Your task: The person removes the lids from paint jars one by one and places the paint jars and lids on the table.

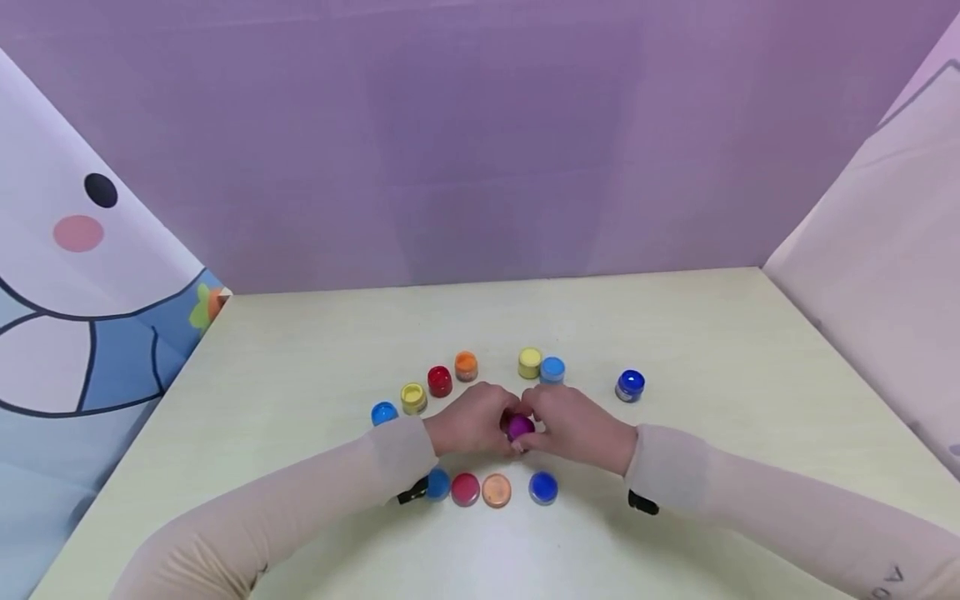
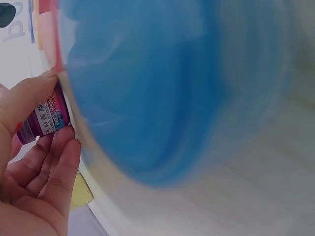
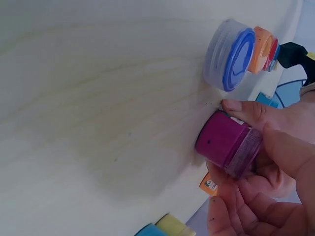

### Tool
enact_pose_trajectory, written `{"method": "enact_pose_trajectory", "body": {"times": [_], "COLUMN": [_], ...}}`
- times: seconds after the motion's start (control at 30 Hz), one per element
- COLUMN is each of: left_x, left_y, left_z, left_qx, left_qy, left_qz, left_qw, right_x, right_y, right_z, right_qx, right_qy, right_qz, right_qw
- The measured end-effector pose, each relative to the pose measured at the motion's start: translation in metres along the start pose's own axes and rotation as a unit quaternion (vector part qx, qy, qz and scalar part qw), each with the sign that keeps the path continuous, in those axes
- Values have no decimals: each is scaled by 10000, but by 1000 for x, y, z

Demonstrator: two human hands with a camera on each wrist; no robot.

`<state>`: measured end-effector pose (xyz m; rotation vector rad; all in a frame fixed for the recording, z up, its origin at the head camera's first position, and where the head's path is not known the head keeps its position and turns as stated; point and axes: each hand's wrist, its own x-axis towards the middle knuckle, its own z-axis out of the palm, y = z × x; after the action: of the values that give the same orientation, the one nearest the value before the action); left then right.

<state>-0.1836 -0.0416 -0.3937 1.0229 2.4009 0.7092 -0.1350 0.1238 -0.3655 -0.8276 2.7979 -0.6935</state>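
Observation:
A small purple paint jar [image 1: 521,427] stands upright between both hands, at table level. My left hand [image 1: 476,419] grips its body, with the thumb on one side and the fingers on the other. In the left wrist view, a printed label shows on the jar [image 2: 51,115] between the left thumb and fingers. My right hand [image 1: 576,423] holds the jar's top from the other side. The right wrist view shows the right thumb [image 3: 290,152] at the clear upper part of the purple jar [image 3: 224,140], with the other fingers curled below.
In front of the hands is a row of lids or jars: blue [image 1: 438,483], red [image 1: 465,489], orange [image 1: 497,490] and dark blue [image 1: 543,487]. Behind stand a blue [image 1: 384,412], yellow [image 1: 413,397], red [image 1: 439,381] and orange jar [image 1: 466,366]. A dark blue jar [image 1: 630,385] stands right.

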Motion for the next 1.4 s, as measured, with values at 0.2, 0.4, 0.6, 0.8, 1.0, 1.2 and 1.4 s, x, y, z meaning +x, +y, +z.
{"method": "enact_pose_trajectory", "body": {"times": [0.2,0.4,0.6,0.8,1.0,1.2,1.4], "left_x": [0,2,2,1,0,0,1], "left_y": [0,1,1,1,2,2,2], "left_z": [0,0,0,0,0,-2,-3], "left_qx": [38,90,93,141,108,44,17], "left_qy": [23,24,37,20,5,23,4], "left_qz": [40,-61,-127,-185,-157,-51,-18], "left_qw": [10000,9999,9999,9997,9998,10000,10000], "right_x": [1,3,5,6,5,2,-1], "right_y": [-2,2,8,13,17,13,5], "right_z": [-1,-3,-6,-5,-9,-5,2], "right_qx": [-84,-609,-837,-1034,-1207,-629,41], "right_qy": [-104,-176,-189,-263,-389,-49,101], "right_qz": [-97,-803,-1499,-1999,-2132,-1086,345], "right_qw": [9999,9948,9850,9740,9687,9921,9993]}}
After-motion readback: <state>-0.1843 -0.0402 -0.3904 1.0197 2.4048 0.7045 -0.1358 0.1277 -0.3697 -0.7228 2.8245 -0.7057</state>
